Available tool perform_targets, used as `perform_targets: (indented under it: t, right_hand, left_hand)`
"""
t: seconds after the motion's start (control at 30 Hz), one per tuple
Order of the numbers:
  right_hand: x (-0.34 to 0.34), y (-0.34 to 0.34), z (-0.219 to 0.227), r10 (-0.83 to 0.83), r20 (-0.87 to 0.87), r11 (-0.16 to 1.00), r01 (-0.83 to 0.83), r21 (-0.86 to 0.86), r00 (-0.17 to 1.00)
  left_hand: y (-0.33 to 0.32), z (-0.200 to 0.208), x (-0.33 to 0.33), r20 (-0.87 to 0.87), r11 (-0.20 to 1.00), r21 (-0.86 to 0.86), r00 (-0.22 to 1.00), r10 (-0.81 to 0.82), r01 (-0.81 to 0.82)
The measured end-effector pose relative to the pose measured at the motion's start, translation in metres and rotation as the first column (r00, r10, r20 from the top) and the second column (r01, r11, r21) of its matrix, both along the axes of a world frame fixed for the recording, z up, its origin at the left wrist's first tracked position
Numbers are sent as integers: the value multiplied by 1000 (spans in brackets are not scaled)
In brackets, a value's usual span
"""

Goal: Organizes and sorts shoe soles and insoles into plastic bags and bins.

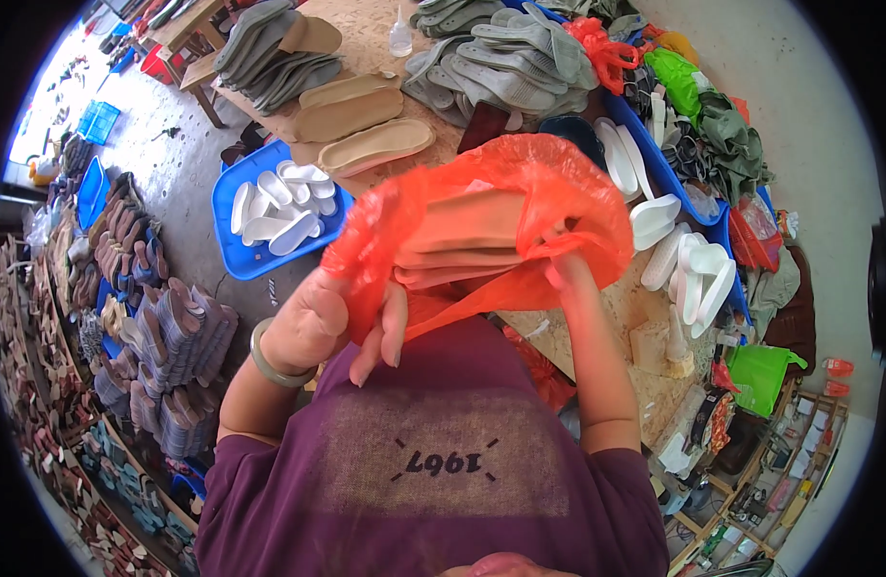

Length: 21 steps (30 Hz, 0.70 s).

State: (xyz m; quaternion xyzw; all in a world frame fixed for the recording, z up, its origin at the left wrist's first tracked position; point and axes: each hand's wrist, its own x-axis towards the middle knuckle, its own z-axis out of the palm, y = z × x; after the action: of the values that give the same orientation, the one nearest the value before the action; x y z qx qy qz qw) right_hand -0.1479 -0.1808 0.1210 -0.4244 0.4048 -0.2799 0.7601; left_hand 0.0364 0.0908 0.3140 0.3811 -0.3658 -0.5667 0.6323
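A thin red plastic bag (pixel 366 231) is held up in front of my chest, its mouth facing me. Inside it lies a stack of several flat, tan sole-shaped pieces (pixel 462 226), tinted by the film. My left hand (pixel 323 310) grips the bag's left edge, with film draped over part of it and some fingers showing below the rim. At the right side of the mouth, my right hand (pixel 566 267) reaches in with curled fingers and holds the film; the film partly covers its fingertips. Whether either hand also presses on the stack is hidden.
Beyond the bag, the wooden table (pixel 371 62) carries grey soles (pixel 510 62) in piles and tan footbeds (pixel 375 144). White soles fill a blue tray (pixel 233 252) at left and lie loose (pixel 702 274) at right. Shoe parts (pixel 174 332) are stacked at far left.
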Motion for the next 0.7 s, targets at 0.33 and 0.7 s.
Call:
perform_targets:
  t: [0.33,0.7]
  right_hand:
    - [-3,-40,166,183,-758,467,-734,-493,626]
    - [304,-100,-148,121,-928,683,-707,-181,354]
  left_hand:
    - [53,-43,31,-285,988,55,950,-125,147]
    - [43,-56,81,-440,986,140,898,-19,89]
